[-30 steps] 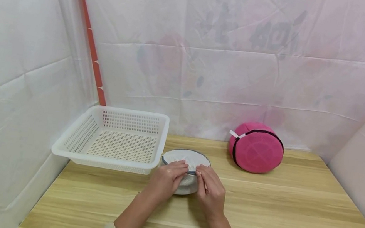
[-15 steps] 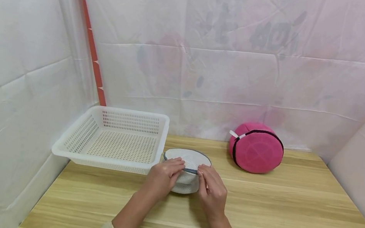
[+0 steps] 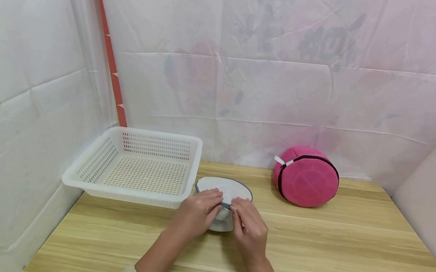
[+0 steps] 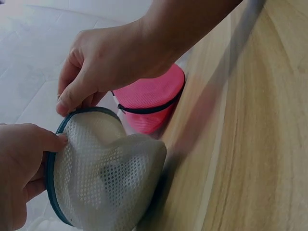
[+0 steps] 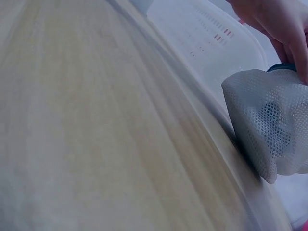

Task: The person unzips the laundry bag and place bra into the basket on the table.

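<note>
A small white mesh laundry bag (image 3: 223, 223) with a blue-grey zippered rim stands on the wooden table, its round top facing up. My left hand (image 3: 198, 210) pinches the near rim on the left side, thumb below and fingers over the top. Just to the right, my right hand (image 3: 250, 229) pinches the same rim close to the left fingertips. In the left wrist view the mesh wall of the bag (image 4: 103, 168) is creased inward beneath the right hand (image 4: 108, 55). Something darker shows faintly through the mesh in both wrist views.
A white perforated plastic basket (image 3: 130, 197) stands left of the bag, close to my left hand. A round pink mesh bag (image 3: 309, 181) with a black zipper and white pull sits at the back right. White sheeting (image 3: 224, 90) encloses the wooden table (image 3: 330, 263) behind and at the sides.
The right hand has shifted slightly left along the rim, closer to the left hand. The left hand slid a little left, then back. Basket and pink bag have stayed put.
</note>
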`<action>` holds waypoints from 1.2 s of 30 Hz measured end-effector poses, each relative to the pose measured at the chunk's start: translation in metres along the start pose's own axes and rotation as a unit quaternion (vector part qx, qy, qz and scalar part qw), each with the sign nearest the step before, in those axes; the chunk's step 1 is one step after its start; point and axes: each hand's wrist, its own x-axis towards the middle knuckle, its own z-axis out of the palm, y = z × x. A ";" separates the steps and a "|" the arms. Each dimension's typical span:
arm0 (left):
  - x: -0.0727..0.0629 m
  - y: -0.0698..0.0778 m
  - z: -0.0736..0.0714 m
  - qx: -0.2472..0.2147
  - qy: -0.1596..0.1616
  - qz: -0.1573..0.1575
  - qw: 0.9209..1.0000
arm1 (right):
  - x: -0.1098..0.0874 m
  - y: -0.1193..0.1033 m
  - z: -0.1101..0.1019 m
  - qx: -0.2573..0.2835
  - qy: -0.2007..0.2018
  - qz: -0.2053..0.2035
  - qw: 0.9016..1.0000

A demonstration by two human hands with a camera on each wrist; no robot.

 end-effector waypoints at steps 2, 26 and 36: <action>0.000 0.003 0.001 0.004 -0.001 0.013 1.000 | 0.000 -0.001 0.001 0.004 0.000 -0.009 1.000; 0.000 0.003 0.005 -0.053 0.015 0.027 0.998 | -0.001 0.003 -0.001 -0.019 -0.001 0.014 1.000; -0.001 -0.002 0.005 -0.041 0.018 0.004 0.999 | -0.003 0.005 -0.003 -0.028 0.009 0.028 0.999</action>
